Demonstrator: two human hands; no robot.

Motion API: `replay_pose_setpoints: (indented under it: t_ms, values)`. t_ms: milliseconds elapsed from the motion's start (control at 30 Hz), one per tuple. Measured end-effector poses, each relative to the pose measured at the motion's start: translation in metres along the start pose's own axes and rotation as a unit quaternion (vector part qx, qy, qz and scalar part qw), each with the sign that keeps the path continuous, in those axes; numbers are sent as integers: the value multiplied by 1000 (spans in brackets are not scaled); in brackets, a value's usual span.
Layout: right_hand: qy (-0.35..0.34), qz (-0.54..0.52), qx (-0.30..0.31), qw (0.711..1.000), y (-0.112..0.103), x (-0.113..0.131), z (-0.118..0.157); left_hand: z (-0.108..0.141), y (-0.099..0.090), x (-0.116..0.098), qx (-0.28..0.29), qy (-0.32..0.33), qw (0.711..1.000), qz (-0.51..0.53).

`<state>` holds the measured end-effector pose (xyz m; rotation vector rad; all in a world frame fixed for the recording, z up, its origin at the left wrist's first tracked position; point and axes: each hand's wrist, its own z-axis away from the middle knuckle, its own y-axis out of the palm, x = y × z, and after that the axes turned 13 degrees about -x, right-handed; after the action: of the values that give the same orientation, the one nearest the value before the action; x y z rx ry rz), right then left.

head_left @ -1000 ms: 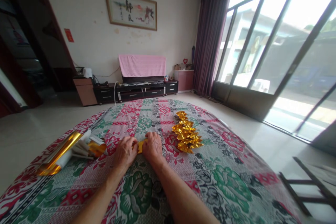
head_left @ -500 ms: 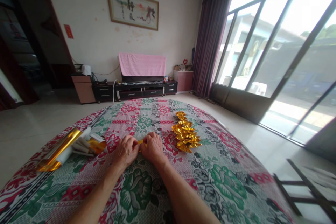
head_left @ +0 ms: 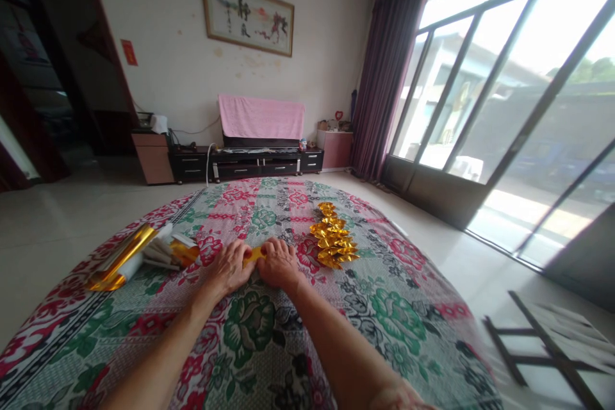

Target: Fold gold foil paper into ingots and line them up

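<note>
A small strip of yellow-gold paper [head_left: 253, 257] lies between my two hands, low over the patterned tablecloth [head_left: 250, 327]. My left hand [head_left: 232, 264] is closed on its left end, fingertips pressed together. The right end is pinched by my right hand [head_left: 279, 261], whose curled fingers hide part of it. To the right of my hands stands a row of folded gold foil pieces [head_left: 334, 237] with pointed petals. Left of my hands are a gold foil sheet [head_left: 125, 256] and some pale rolled papers [head_left: 158, 251].
Beyond the round table are a low black cabinet [head_left: 259, 164] and a pink cloth [head_left: 262, 116] draped over something. At the right stands a dark-framed chair or stool [head_left: 552, 339] with pale strips on it, near large windows.
More of the gold paper shows between my hands, which are slightly farther apart. The view has shifted a little, so the foil pieces appear higher in the frame.
</note>
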<state>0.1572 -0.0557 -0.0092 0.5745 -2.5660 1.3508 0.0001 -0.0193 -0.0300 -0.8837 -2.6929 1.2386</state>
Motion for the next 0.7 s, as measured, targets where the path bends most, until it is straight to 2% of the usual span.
replay_pose_setpoints:
  t_ms: [400,700]
  values:
    - [48,35,60,996,-11,13,5,-2,-6,-10,32,-29,998,-46]
    - [36,17,47,998,-15,6,4,0,0,-3,33,-22,999,-27]
